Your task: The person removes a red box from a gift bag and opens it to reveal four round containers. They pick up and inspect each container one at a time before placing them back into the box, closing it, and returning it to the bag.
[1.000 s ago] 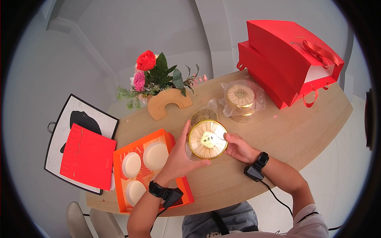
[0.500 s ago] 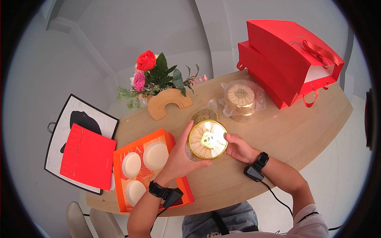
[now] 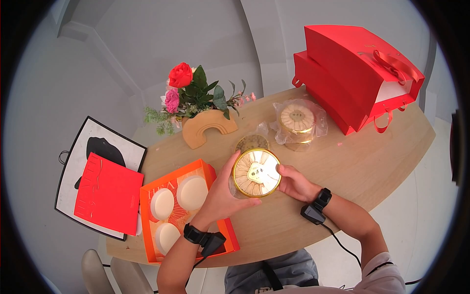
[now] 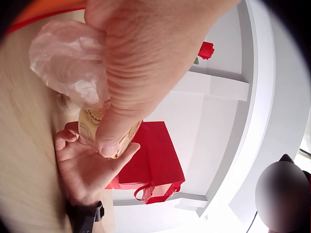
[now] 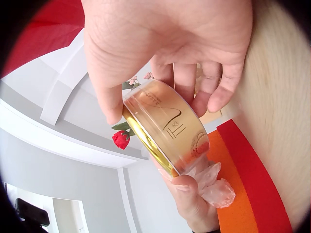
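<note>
Both hands hold a round tin [image 3: 256,172] with a gold rim and a pale patterned lid above the wooden table [image 3: 352,161]. My left hand [image 3: 226,188] grips its left side, thumb [image 4: 109,138] on the rim, with crumpled clear plastic wrap [image 4: 68,58] bunched in the palm. My right hand [image 3: 289,179] grips the right side, thumb and fingers curled round the tin's clear wall [image 5: 167,131]. The left thumb [image 5: 192,199] and the wrap [image 5: 214,187] show below the tin in the right wrist view.
An open orange box [image 3: 223,235] with three white round pads lies at the left. Behind are a second tin in plastic wrap [image 3: 296,120], a gold disc [image 3: 251,142], a flower vase [image 3: 208,128] and red gift bags [image 3: 357,73]. A red booklet [image 3: 108,193] lies on a black-and-white card.
</note>
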{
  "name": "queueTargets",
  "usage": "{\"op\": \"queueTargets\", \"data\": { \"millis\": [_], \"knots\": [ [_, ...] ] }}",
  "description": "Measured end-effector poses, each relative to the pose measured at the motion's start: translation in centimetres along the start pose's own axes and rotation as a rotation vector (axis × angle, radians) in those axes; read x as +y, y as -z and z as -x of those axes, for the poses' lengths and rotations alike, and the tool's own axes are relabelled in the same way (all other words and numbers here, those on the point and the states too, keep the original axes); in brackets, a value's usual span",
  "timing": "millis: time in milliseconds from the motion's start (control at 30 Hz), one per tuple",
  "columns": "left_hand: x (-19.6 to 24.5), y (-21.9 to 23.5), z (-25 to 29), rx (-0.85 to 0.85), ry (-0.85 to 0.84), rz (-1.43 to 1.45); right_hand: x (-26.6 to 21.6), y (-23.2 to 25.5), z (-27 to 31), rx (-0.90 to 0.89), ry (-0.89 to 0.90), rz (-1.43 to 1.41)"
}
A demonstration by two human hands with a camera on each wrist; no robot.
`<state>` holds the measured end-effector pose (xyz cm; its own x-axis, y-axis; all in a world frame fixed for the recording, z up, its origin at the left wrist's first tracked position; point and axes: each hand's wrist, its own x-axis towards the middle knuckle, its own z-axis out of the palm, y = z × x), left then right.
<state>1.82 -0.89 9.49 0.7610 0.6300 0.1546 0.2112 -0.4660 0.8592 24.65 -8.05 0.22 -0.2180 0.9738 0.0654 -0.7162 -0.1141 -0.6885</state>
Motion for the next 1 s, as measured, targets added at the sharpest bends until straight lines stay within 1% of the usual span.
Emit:
{"op": "queueTargets", "data": {
  "millis": [500,567,1000],
  "knots": [
    [-0.21,0.03,0.02,0.001,-0.008,-0.002,-0.02,-0.07,-0.02,0.016,-0.008,-0.005],
    [0.03,0.04,0.07,0.014,-0.003,-0.056,-0.05,-0.11,-0.03,0.014,-0.007,-0.005],
    [-0.06,0.03,0.03,0.015,-0.005,-0.044,-0.05,-0.13,-0.03,0.014,-0.005,-0.006]
  ]
}}
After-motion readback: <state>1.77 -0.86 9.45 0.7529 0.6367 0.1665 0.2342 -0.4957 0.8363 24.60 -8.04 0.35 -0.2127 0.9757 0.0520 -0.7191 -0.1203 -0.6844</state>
